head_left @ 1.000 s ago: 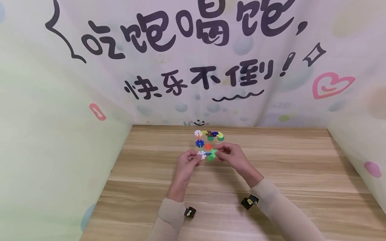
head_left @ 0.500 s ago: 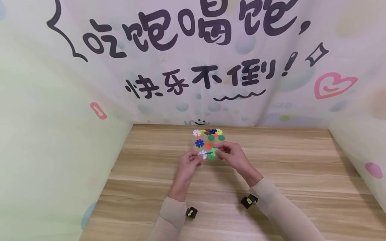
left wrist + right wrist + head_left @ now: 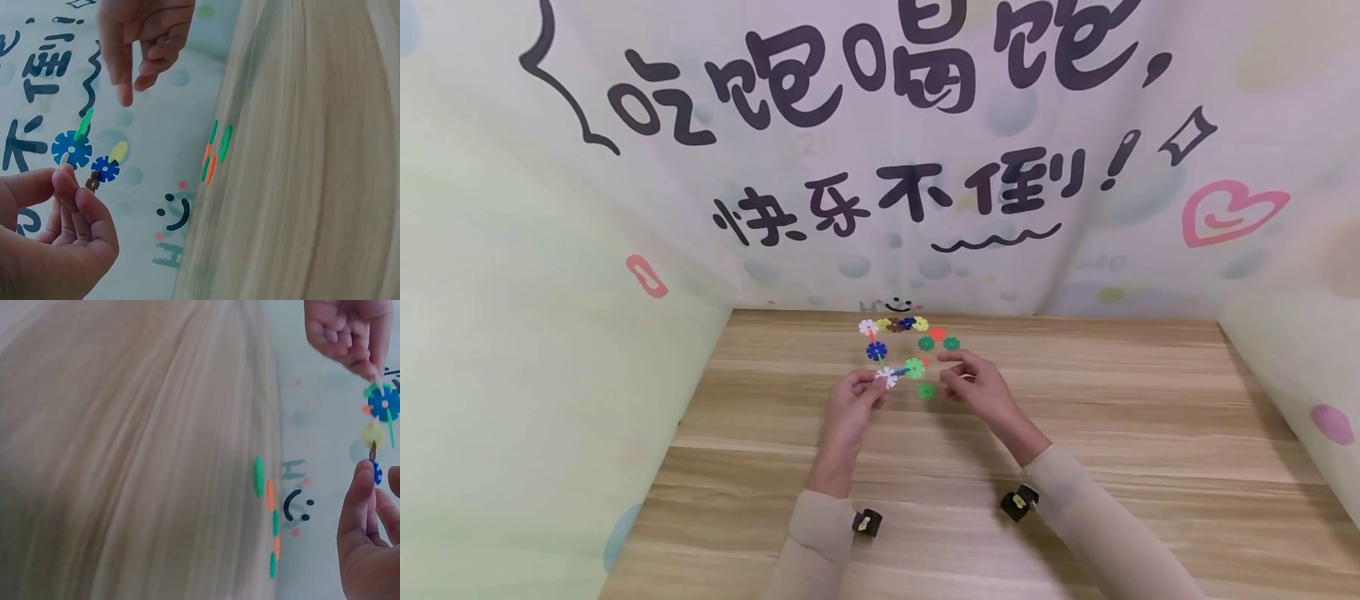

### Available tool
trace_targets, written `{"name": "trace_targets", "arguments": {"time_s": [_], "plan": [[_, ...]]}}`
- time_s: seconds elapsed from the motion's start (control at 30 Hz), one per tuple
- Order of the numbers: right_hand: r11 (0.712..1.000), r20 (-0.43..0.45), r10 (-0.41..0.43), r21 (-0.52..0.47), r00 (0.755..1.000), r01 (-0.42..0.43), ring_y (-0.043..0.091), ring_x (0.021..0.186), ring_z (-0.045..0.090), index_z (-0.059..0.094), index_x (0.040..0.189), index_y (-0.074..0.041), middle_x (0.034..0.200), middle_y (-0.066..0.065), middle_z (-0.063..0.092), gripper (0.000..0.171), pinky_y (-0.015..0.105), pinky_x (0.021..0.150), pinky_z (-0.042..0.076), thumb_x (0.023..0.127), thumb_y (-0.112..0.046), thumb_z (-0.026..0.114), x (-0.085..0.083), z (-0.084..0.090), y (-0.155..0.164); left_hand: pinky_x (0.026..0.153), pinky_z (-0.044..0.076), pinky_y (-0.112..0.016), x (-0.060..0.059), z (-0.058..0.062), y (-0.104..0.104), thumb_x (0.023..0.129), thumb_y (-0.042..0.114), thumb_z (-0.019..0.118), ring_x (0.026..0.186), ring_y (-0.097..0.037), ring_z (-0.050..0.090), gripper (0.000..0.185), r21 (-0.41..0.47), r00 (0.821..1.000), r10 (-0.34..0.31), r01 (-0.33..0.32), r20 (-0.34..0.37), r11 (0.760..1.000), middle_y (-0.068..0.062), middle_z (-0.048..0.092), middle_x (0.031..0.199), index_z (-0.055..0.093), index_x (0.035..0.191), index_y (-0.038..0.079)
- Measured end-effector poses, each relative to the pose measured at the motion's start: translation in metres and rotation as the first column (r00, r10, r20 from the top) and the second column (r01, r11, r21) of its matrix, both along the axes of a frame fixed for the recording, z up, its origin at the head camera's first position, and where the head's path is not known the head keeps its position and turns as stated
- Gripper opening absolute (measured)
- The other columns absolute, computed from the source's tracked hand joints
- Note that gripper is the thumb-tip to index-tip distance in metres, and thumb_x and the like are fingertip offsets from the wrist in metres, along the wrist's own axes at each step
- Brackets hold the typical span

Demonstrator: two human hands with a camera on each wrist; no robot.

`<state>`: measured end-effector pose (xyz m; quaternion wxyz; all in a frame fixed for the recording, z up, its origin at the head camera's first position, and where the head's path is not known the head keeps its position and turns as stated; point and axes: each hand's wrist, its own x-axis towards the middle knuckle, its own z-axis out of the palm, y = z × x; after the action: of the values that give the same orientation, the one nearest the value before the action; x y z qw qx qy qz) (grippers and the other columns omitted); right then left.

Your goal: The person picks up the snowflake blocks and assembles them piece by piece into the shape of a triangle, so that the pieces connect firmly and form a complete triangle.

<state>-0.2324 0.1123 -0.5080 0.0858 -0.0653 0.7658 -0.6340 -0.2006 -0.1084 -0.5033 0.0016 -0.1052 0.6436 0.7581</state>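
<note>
One joined assembly of snowflake discs (image 3: 891,346) is held above the wooden worktop (image 3: 1112,433), in front of the printed backdrop (image 3: 925,192). In the head view the assembly shows two white discs, two blue discs, one light green disc, one yellow disc and one brown disc; smaller parts between them cannot be counted with certainty.

Loose discs (image 3: 938,342) lie on the worktop beyond the hands. The head view shows three green discs and two orange-red discs there, the nearest green disc (image 3: 927,391) lying just beside the right hand. The wrist views show these discs edge-on, so their exact count from those views cannot be confirmed.

The left hand (image 3: 852,407) holds the assembly. Its thumb and fingers (image 3: 67,181) are curled and pinch the lower white disc (image 3: 887,377) at the bottom of the assembly.

The right hand (image 3: 973,387) holds nothing. Its fingers (image 3: 127,75) are loosely curled, with the index finger extended toward the light green disc (image 3: 914,367). A visible gap separates the fingertip from that disc.

Both forearms wear beige sleeves (image 3: 1075,508).
</note>
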Motion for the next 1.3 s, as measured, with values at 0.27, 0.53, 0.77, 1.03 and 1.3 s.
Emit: {"name": "trace_targets", "arguments": {"time_s": [0.27, 0.53, 0.77, 1.03, 1.3], "plan": [[0.997, -0.01, -0.011, 0.082, 1.0, 0.012, 0.023, 0.074, 0.061, 0.06, 0.13, -0.004, 0.095, 0.02, 0.064, 0.032, 0.044, 0.069, 0.058, 0.1, -0.013, 0.063, -0.008, -0.019, 0.004, 0.077, 0.057, -0.029, -0.003, 0.0, -0.01, 0.095, 0.004, 0.068, 0.086, -0.025, 0.066, 0.014, -0.019, 0.999, 0.039, -0.038, 0.028, 0.999, -0.014, 0.07, 0.092, 0.063, 0.104, -0.004], [0.99, 0.025, 0.006, 0.142, 1.0, -0.009, 0.025, 0.073, 0.061, 0.063, 0.129, -0.009, 0.09, 0.013, 0.066, 0.034, 0.032, 0.059, 0.052, 0.096, -0.011, 0.068, -0.016, -0.034, -0.004, 0.085, 0.057, -0.036, -0.006, -0.001, -0.017, 0.095, 0.002, 0.066, 0.084, -0.021, 0.066, 0.014, -0.012, 0.997, 0.066, -0.066, 0.043, 0.998, -0.014, 0.069, 0.094, 0.062, 0.106, -0.005], [0.975, 0.044, 0.041, 0.216, 0.998, -0.05, 0.019, 0.065, 0.061, 0.064, 0.128, -0.009, 0.084, 0.008, 0.066, 0.036, 0.029, 0.057, 0.052, 0.092, -0.008, 0.07, -0.021, -0.042, -0.011, 0.083, 0.057, -0.034, -0.006, 0.0, -0.022, 0.096, 0.003, 0.066, 0.085, -0.019, 0.067, 0.014, -0.012, 0.995, 0.091, -0.09, 0.043, 0.996, -0.014, 0.069, 0.096, 0.061, 0.107, -0.005], [0.961, 0.08, 0.058, 0.266, 0.995, -0.077, 0.016, 0.056, 0.061, 0.065, 0.129, -0.013, 0.075, 0.007, 0.063, 0.04, 0.027, 0.052, 0.051, 0.091, -0.011, 0.075, -0.023, -0.052, -0.014, 0.092, 0.054, -0.044, -0.005, 0.0, -0.02, 0.095, 0.003, 0.066, 0.097, -0.032, 0.066, 0.013, -0.006, 0.995, 0.083, -0.082, 0.056, 0.997, -0.013, 0.069, 0.096, 0.062, 0.106, -0.003], [0.946, 0.036, 0.075, 0.314, 0.997, -0.082, 0.014, 0.05, 0.059, 0.069, 0.125, -0.011, 0.071, 0.006, 0.061, 0.037, 0.026, 0.047, 0.05, 0.089, -0.011, 0.076, -0.027, -0.056, -0.015, 0.086, 0.056, -0.036, -0.005, 0.001, -0.02, 0.096, 0.003, 0.065, 0.1, -0.036, 0.065, 0.012, -0.006, 0.994, 0.09, -0.089, 0.061, 0.996, -0.013, 0.069, 0.095, 0.062, 0.106, -0.003]]}}
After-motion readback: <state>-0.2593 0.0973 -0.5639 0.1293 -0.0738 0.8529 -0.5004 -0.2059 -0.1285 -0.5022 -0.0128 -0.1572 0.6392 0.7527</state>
